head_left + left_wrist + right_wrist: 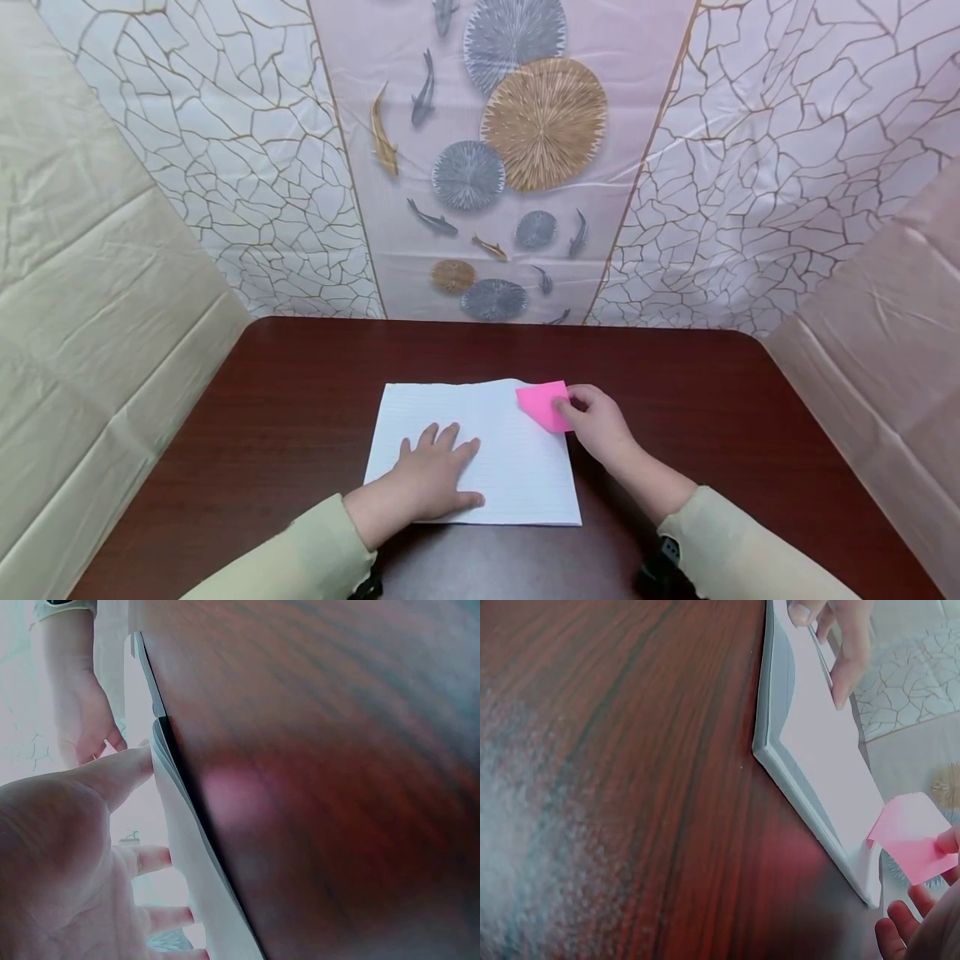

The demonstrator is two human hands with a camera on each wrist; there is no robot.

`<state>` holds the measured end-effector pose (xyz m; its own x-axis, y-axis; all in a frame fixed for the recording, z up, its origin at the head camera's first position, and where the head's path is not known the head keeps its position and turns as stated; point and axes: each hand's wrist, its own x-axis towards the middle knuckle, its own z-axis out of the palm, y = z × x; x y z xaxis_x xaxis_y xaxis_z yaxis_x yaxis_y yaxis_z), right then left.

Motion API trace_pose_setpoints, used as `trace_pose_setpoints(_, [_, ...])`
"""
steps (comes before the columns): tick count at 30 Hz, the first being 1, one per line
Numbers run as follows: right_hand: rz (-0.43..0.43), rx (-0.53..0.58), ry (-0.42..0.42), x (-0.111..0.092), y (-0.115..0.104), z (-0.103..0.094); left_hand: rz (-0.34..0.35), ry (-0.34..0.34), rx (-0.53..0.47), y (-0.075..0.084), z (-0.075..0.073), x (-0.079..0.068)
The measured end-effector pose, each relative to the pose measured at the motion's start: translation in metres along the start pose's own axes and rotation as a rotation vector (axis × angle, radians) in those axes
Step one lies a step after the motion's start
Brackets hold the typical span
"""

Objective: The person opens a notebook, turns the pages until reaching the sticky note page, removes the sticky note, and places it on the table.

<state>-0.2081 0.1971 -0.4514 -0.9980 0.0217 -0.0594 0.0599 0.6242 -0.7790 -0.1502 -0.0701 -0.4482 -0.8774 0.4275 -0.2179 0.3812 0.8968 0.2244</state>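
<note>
An open lined notebook (502, 475) lies on the table, its white pages facing up. My left hand (435, 479) rests on the left page with its fingers spread. At the notebook's upper right corner, my right hand (600, 421) pinches a pink sticky note (543, 402) by its right side, between thumb and fingers. In the right wrist view the sticky note (911, 832) stands partly raised, its far edge at the page corner; whether it sticks to the page I cannot tell. The left wrist view shows the thumb and fingertips of the left hand (60, 862) touching the paper.
The dark brown wooden table (300, 433) extends around the notebook on all sides. Behind it hangs a patterned curtain (480, 167), with plain beige cloth (90, 292) on the left and similar cloth on the right. Dark bands (663, 567) sit at both wrists.
</note>
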Motion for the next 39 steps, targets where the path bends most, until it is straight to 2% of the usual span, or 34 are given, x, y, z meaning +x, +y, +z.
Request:
trace_pose_setpoints(6, [0.063, 0.047, 0.036, 0.000, 0.001, -0.002, 0.001, 0.002, 0.012, 0.000, 0.000, 0.000])
trace_pose_setpoints(24, [0.152, 0.153, 0.071, -0.004, 0.006, -0.013, -0.004, -0.017, 0.024, 0.000, 0.000, 0.001])
trace_pose_setpoints(32, [0.172, 0.211, 0.103, -0.005, 0.008, -0.020, -0.002, -0.013, 0.027, 0.000, -0.001, -0.001])
trace_pose_setpoints(39, [0.175, 0.194, 0.088, -0.009, 0.006, -0.026, -0.006, -0.027, 0.006, -0.002, 0.000, -0.003])
